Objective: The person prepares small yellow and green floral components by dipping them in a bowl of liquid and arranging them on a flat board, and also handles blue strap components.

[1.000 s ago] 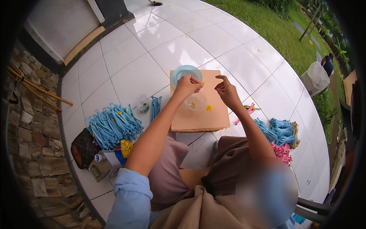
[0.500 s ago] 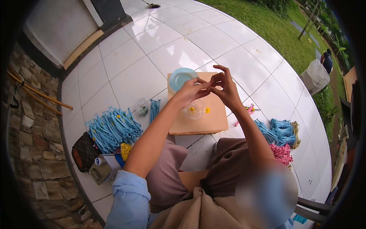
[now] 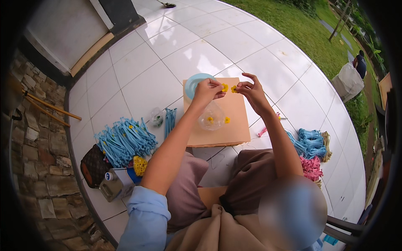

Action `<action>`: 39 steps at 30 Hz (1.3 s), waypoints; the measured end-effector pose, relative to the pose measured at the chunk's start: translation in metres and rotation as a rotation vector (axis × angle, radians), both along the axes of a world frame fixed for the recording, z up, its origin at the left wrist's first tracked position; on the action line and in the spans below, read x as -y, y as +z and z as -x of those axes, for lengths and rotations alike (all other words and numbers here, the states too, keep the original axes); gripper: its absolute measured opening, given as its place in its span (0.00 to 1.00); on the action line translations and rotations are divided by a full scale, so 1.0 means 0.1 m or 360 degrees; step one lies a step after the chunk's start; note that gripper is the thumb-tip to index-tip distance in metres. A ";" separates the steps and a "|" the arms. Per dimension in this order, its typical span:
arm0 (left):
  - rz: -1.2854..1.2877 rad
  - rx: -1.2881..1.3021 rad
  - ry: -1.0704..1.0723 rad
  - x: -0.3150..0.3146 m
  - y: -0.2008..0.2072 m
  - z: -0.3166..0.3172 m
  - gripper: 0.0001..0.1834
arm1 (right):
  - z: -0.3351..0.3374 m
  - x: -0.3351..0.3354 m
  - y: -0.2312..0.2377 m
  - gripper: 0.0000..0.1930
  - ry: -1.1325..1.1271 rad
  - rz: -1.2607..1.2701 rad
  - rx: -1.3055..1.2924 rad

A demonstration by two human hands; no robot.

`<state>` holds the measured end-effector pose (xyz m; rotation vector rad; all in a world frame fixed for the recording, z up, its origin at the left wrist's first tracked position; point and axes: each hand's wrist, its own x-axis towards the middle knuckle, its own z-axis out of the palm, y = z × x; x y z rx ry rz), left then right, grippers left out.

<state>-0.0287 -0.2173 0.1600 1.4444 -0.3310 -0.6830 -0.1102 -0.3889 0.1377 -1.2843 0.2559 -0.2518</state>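
My left hand (image 3: 208,91) pinches a small yellow flower (image 3: 225,88) between thumb and fingers, over the far part of a tan board (image 3: 234,129). Close beside it, my right hand (image 3: 252,93) pinches another yellow flower (image 3: 234,89), with a gap between the two. Below the hands lies a clear plastic bag (image 3: 212,113) with a yellow flower (image 3: 210,119) at it. One more yellow flower (image 3: 227,120) rests on the board just right of the bag. Partly behind my left hand is a light blue plate (image 3: 194,83).
Left of the board lie a large pile of light blue cords (image 3: 125,140), a small blue bundle (image 3: 170,120), a clear container (image 3: 156,117), a brown pouch (image 3: 93,165) and a metal can (image 3: 113,186). On the right are blue bundles (image 3: 310,142) and pink ones (image 3: 311,167). Another person (image 3: 359,65) is far right.
My hands, close together before, have moved slightly apart. A yellow flower now shows in each hand's fingertips. The clear bag on the board looks somewhat shifted in shape.
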 end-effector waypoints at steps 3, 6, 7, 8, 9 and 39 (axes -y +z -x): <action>-0.0090 0.0154 0.0094 0.03 -0.06 -0.03 0.10 | -0.02 0.05 -0.39 0.26 0.0130 0.1030 -0.0428; -0.0192 0.0160 0.0076 0.00 -0.16 -0.08 0.09 | -0.07 -0.02 -0.61 0.24 0.0359 0.1333 -0.0552; -0.0180 0.0161 0.0080 0.01 -0.15 -0.08 0.09 | -0.08 0.00 -0.65 0.24 0.0359 0.1346 -0.0552; -0.0220 0.0142 0.0059 0.02 -0.13 -0.08 0.08 | -0.08 0.03 -0.67 0.23 0.0252 0.1673 -0.0448; -0.0258 0.0124 0.0036 0.04 -0.12 -0.07 0.08 | -0.09 0.08 -0.68 0.23 0.0138 0.2000 -0.0339; 0.0124 0.0169 -0.0287 0.02 -0.10 -0.01 0.16 | 0.08 -0.02 0.14 0.27 0.0294 0.0107 -0.0041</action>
